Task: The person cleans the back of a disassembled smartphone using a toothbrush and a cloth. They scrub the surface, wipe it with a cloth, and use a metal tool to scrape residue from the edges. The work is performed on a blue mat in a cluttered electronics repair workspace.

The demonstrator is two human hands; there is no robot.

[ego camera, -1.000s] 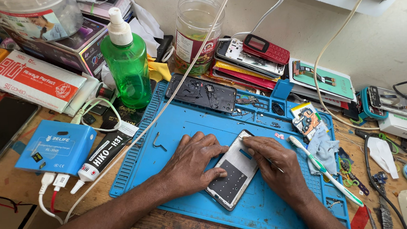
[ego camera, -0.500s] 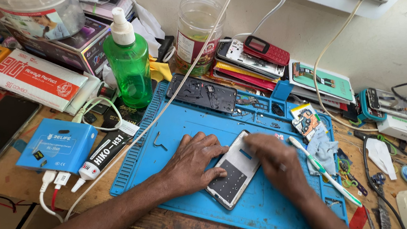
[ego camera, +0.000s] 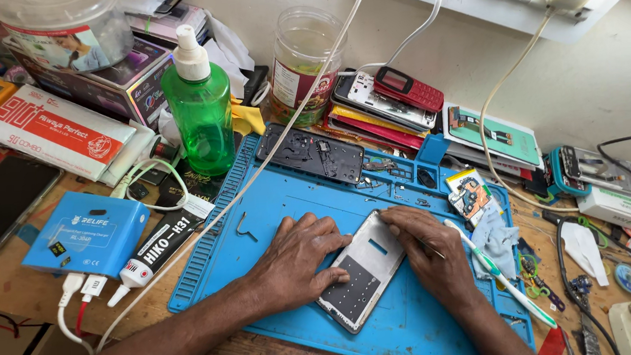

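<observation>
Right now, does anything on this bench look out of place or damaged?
The phone frame between the hands lies askew on the blue mat, stripped open with its insides bare. A small bent metal piece lies loose on the mat. Nothing looks spilled.

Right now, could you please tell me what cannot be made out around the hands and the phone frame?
Head view only:
- Phone frame: its left edge lies under the left hand, its upper right edge under the right hand.
- Thin tool in the right hand: mostly hidden by the fingers; kind unclear.
- Small parts in the blue mat trays: too small to identify.
</observation>
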